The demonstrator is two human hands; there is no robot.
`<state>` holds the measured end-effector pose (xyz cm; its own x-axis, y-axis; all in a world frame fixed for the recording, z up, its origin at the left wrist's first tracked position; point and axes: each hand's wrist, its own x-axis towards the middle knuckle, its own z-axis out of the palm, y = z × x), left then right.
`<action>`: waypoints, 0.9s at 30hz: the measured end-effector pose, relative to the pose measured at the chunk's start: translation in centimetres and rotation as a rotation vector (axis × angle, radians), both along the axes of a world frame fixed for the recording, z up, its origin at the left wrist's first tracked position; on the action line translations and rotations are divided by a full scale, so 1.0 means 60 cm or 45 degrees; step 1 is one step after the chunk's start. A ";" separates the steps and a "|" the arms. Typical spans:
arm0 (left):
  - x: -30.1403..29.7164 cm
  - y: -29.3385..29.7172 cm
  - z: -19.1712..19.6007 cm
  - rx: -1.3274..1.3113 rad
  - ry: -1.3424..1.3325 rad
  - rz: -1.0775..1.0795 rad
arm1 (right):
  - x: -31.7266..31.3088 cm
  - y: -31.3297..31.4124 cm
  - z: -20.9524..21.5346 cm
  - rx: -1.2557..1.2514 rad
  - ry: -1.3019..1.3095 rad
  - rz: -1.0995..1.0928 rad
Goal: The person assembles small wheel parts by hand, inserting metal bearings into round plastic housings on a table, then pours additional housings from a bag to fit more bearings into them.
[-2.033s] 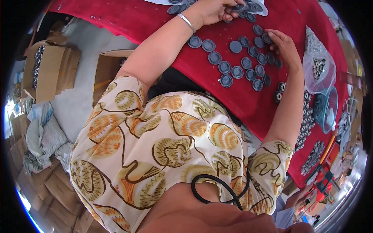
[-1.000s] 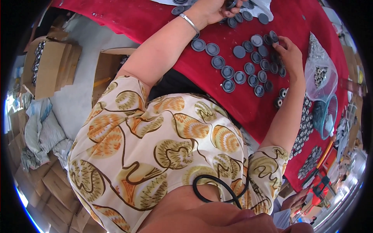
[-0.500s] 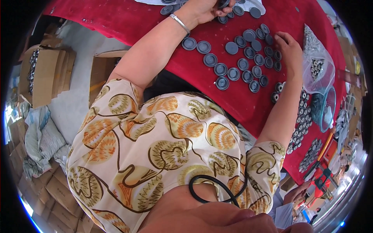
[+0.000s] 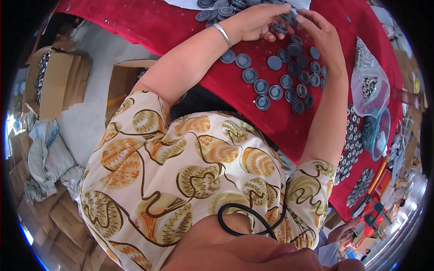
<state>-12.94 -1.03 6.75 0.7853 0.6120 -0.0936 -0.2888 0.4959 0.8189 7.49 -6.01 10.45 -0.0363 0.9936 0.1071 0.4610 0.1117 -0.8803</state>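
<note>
Dark grey round caps (image 4: pixel 261 86) lie spread over the red cloth in front of me, most with their ringed side up. Beyond them my left hand (image 4: pixel 261 25), a silver bracelet at its wrist, is curled around several grey round caps (image 4: pixel 280 28). Against its fingertips, my right hand (image 4: pixel 322 38) has its thumb and fingers bent around the edge of a grey cap; the fingers partly hide it. A pile of the same caps (image 4: pixel 226 10) rests on a white sheet at the far edge, behind my left hand.
On the right of the red cloth (image 4: pixel 271 128) are a clear bag of small metal parts (image 4: pixel 368 86), a teal basket (image 4: pixel 382 135) and rows of small ringed parts (image 4: pixel 350 144). Open cardboard boxes (image 4: pixel 56 86) and sacks (image 4: pixel 47 156) stand on the floor at left. Another person's hand (image 4: pixel 341 232) shows at lower right.
My right hand has moved up and left from the spread caps to meet my left hand. My left hand has moved slightly right and down, still holding caps.
</note>
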 end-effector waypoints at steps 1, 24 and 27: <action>0.001 0.000 -0.002 -0.024 0.004 0.045 | 0.020 0.023 -0.021 0.067 -0.037 0.018; -0.009 -0.004 0.037 0.146 0.181 0.484 | 0.104 -0.011 -0.072 0.434 -0.942 -0.367; -0.012 0.028 -0.007 -0.118 -0.175 0.225 | 0.068 0.027 -0.067 0.459 -1.004 -0.347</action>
